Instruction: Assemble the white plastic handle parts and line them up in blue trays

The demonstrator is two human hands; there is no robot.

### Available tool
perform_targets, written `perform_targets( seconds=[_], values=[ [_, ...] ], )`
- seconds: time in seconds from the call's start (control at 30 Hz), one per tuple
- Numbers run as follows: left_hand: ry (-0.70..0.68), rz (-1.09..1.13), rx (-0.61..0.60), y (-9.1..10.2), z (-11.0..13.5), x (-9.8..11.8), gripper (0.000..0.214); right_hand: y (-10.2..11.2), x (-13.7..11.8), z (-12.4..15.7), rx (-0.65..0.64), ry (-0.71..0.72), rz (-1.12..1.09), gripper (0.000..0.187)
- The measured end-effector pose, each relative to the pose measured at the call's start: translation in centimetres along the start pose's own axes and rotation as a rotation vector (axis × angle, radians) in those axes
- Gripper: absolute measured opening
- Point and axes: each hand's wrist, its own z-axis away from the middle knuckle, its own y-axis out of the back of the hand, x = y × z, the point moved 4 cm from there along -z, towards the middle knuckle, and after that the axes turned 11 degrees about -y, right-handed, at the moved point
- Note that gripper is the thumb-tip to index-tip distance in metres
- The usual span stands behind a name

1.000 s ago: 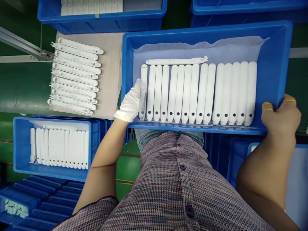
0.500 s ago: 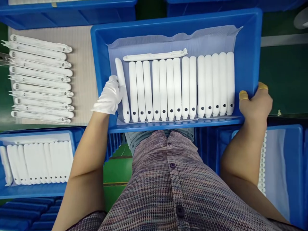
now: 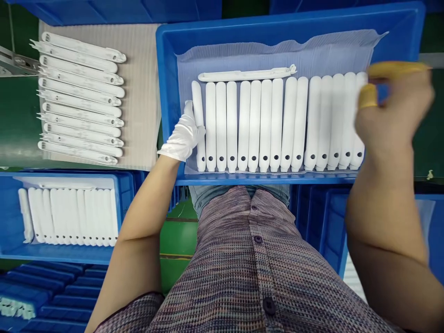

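In the head view, my left hand (image 3: 183, 134), in a white glove, is at the left end of a row of long white plastic bars (image 3: 245, 125). Its fingers and thumb lie on either side of the leftmost white bar (image 3: 197, 104), closed around its lower part. My right hand (image 3: 393, 104), with yellow finger covers, is over the right end of the row, blurred. Its thumb and forefinger are apart, with nothing seen between them. The bars stand side by side in a blue bin (image 3: 291, 23), and another bar (image 3: 247, 74) lies crosswise above them.
A thin white liner sheet (image 3: 333, 51) lies under the bars. At left, several white bars (image 3: 81, 99) are stacked on a pale striped sheet (image 3: 140, 92). Below them stands another filled blue bin (image 3: 62, 255), with more blue bins (image 3: 65, 296) lower down.
My right hand has let go of the bin's right edge and moved up and over the row. The leftmost bar, tilted before, now stands straighter against the row. The bin sits further right in view.
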Motion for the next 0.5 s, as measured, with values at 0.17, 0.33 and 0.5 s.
perform_targets(
  seconds=[0.17,0.33,0.5],
  values=[
    [0.076,0.057,0.017,-0.1,-0.5,0.1,0.083,-9.5,-16.3,-1.1,-0.553,0.339,-0.466,0.036],
    [0.152,0.198,-0.035,-0.3,-0.4,0.0,0.071,-17.7,-23.9,-2.0,-0.562,0.361,-0.266,0.020],
    [0.122,0.292,-0.016,-0.6,-1.0,-0.6,0.070,-18.9,-25.3,-2.0,-0.509,0.330,-0.146,0.015]
  ],
)
